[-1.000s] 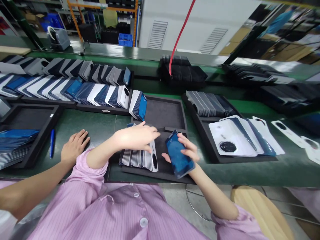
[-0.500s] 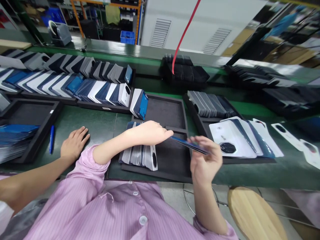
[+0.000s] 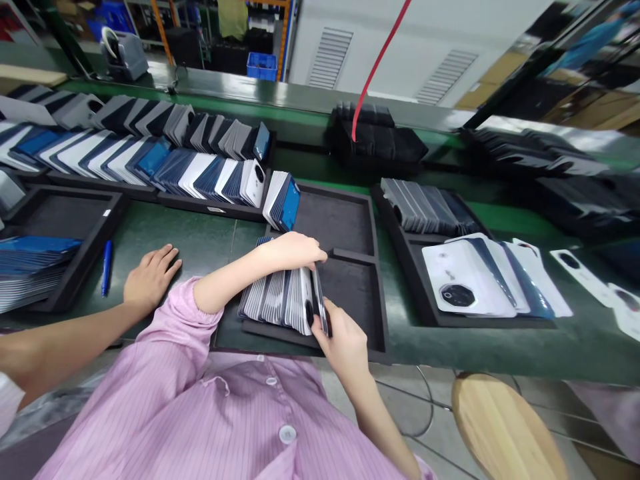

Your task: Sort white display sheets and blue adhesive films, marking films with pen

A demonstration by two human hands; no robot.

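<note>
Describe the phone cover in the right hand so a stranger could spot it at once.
On the green bench, find the near black tray with a row of phone back covers standing on edge. The cover stands at that row's right end, pinched by the right hand while the left hand rests on the row's top. Unlike its neighbours, it shows a thin dark edge.

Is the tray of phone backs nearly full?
A row of covers already stands in the near tray. The right hand holds one more cover at its end; the left hand rests on the row. Roughly half the tray is bare, so likely not.
</note>
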